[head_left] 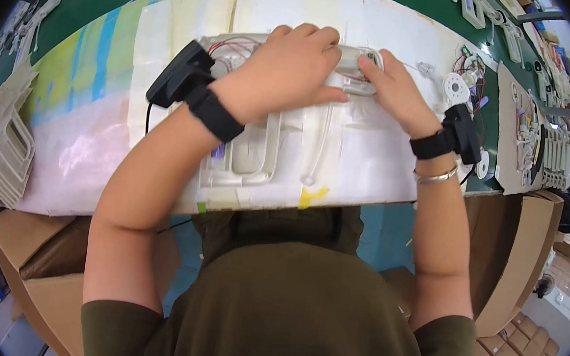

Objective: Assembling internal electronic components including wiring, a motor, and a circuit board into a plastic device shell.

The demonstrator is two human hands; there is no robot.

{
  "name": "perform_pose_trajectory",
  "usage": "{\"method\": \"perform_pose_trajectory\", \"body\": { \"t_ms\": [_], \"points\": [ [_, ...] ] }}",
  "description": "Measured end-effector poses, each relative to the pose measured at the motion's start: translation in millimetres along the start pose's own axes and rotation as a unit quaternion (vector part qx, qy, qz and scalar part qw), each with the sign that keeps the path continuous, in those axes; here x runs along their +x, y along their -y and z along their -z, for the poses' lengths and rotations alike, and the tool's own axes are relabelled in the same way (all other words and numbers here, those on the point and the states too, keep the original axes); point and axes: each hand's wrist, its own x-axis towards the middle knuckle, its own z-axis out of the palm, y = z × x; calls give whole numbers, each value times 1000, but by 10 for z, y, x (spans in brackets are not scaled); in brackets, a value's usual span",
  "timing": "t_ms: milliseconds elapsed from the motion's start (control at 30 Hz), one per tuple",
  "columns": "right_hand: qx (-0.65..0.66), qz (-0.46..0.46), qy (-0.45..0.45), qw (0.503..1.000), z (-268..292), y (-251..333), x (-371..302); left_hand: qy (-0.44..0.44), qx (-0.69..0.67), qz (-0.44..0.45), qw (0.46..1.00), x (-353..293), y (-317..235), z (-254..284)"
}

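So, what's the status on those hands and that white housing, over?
Left hand across white plastic housing, hiding its middle. Right hand at its right end. Red wires showing at left; no obstruction seen.

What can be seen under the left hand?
A pale plastic case, with thin red wires showing near its left end. The left hand hides its middle.

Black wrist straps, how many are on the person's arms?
2: one strap behind the left hand, and another strap between the right hand and the silver bracelet. Both show; I see no others there.
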Motion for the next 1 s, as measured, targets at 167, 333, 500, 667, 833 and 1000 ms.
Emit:
{"method": "perform_pose_trajectory", "body": {
  "t_ms": [167, 333, 500, 667, 833, 1000],
  "points": [
    [66, -116, 101, 986, 112, 272, -37, 3, 10, -2, 1000, -40, 17, -28],
    [-9, -68, 35, 997, 39, 170, -52, -15, 7, 7, 1000, -61, -47, -17],
    [-66, -7, 5, 998, 33, 204, -27, -20, 5, 12, 1000, -67, 8, -42],
    [-92, -26, -29, 995, -92, 166, -73, -25, 8, 16, 1000, -17, -14, -3],
    [-122, -1, -13, 992, -95, 151, -44, 15, 6, 35, 999, -51, -49, 13],
    [-169, -51, 22, 984, -54, 251, -141, 4, -54, 72, 996, -183, -96, 259]
  ]
}}
